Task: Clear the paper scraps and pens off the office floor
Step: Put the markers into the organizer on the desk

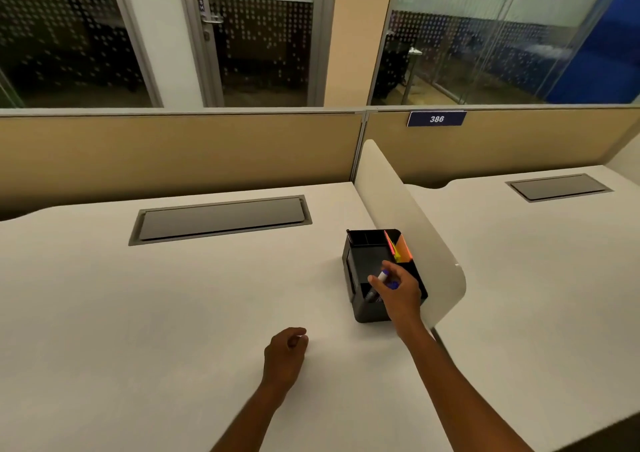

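Note:
A black desk organiser [367, 261] with several compartments stands on the white desk [173, 313], against a curved white divider. Orange and yellow paper notes [398, 249] sit in its back right compartment. My right hand [401, 292] is over the organiser's front part, closed on a white marker pen with a blue cap [381, 278]; the pen's lower end points down into a front compartment. My left hand [285, 353] rests above the desk in a loose fist, and nothing shows in it. The floor is out of view.
A grey cable flap [221, 217] is set into the desk behind the organiser. The curved white divider [408, 219] separates this desk from the neighbouring one [536, 261]. A tan partition with a "386" sign [436, 119] runs along the back, glass walls beyond.

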A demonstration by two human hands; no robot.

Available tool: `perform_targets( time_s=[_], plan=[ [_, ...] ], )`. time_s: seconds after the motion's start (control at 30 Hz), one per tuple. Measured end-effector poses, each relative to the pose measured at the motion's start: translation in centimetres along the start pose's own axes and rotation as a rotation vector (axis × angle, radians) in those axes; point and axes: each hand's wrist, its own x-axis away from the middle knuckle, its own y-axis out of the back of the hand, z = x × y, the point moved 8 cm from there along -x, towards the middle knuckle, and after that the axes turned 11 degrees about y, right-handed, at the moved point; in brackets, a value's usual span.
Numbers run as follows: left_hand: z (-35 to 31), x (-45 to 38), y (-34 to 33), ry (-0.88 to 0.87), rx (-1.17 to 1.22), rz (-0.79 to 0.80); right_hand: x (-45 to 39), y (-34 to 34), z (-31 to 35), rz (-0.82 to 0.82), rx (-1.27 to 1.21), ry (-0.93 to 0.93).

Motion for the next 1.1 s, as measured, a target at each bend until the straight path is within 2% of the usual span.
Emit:
perform_targets(
  time_s=[0.2,0.3,0.47,0.63,0.8,1.1],
  plan=[
    [-0.3,0.5,0.2,-0.038,0.025,0.066,1.7,2.3,2.9,-0.206,0.029,0.118],
    [-0.4,0.9,-0.3,-0.048,0.025,0.118,3.1,3.4,4.1,-0.284,-0.037,0.129],
    [-0.2,1.8,-2.3,-0.086,-0.007,0.221,7.6,5.0,4.2,-0.365,-0.144,0.064],
    [0.1,3.7,-5.9,-0.101,-0.044,0.320,13.1,6.9,2.3,-0.403,-0.106,-0.019],
    [0.6,6.7,-11.0,-0.136,-0.180,0.462,18.4,10.6,-0.1,-0.493,-0.090,-0.117],
    [4.4,17.6,-19.3,-0.232,-0.380,0.758,32.4,20.1,-4.6,-0.786,-0.071,-0.237]
  ],
)
